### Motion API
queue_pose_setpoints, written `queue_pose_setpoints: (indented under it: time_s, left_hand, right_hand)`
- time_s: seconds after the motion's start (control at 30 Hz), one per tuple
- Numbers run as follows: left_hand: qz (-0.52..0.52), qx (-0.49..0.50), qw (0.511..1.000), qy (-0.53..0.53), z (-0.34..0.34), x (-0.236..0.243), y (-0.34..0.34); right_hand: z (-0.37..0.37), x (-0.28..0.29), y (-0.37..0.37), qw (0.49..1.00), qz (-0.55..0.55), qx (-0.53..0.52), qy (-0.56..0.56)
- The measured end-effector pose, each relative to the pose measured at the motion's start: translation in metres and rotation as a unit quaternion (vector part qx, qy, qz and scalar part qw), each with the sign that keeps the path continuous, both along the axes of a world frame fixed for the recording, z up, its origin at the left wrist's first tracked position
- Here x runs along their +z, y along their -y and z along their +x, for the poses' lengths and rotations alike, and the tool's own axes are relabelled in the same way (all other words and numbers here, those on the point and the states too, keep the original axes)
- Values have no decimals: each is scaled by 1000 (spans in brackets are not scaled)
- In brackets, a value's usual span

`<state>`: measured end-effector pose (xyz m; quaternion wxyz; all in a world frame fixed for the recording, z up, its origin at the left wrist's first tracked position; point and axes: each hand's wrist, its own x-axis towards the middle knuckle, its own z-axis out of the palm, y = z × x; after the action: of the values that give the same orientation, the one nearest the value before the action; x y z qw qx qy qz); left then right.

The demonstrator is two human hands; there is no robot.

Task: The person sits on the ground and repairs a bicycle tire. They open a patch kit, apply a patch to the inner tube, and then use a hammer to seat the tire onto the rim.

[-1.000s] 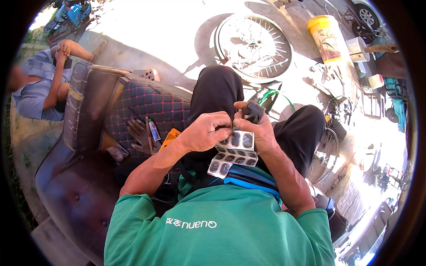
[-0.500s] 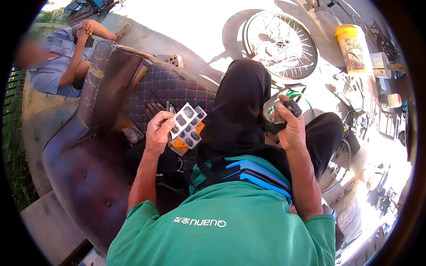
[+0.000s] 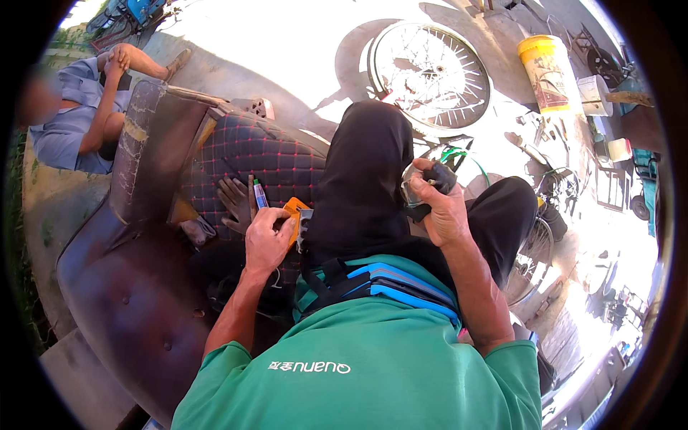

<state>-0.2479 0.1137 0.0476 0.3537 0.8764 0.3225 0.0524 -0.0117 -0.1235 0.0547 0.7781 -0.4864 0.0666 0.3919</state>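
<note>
Black rubber piece (image 3: 442,174) rests in the right hand (image 3: 448,211), thumb and fingers closed around it, raised between the two dark-trousered knees (image 3: 373,154) and well apart from the left hand (image 3: 266,242). That left hand is lower, outside the left knee, its fingers bent together at the edge of an orange packet (image 3: 293,207); whether they grasp anything or have let go cannot be told. Silvery patch sheet (image 3: 305,219) lies just right of those fingertips, between the packet and the thigh, partly hidden. Beside the left hand, on the quilted seat (image 3: 276,154) with red stitching, are a white tube (image 3: 260,195) with a green cap and a greyish-brown glove (image 3: 234,201). Beyond the knees, a spoked wheel (image 3: 431,72) lies on the sunlit ground, with a yellow bucket (image 3: 548,75) to its right. Far to the left, another person (image 3: 75,118) sits with hands clasped over a raised leg.
</note>
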Motion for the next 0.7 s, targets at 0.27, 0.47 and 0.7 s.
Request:
queue_pose_setpoints:
  time_s: [0.27,0.47,0.7]
  left_hand:
    - [-444,-62,885,124,122,44,73]
    - [-449,-89,885,83,145,41,79]
    - [-512,-35,844,158,147,31,83]
  right_hand:
    - [-18,6,0,998,-2,21,51]
    - [-16,12,20,995,-3,44,87]
    - [-11,9,29,983,-57,109,136]
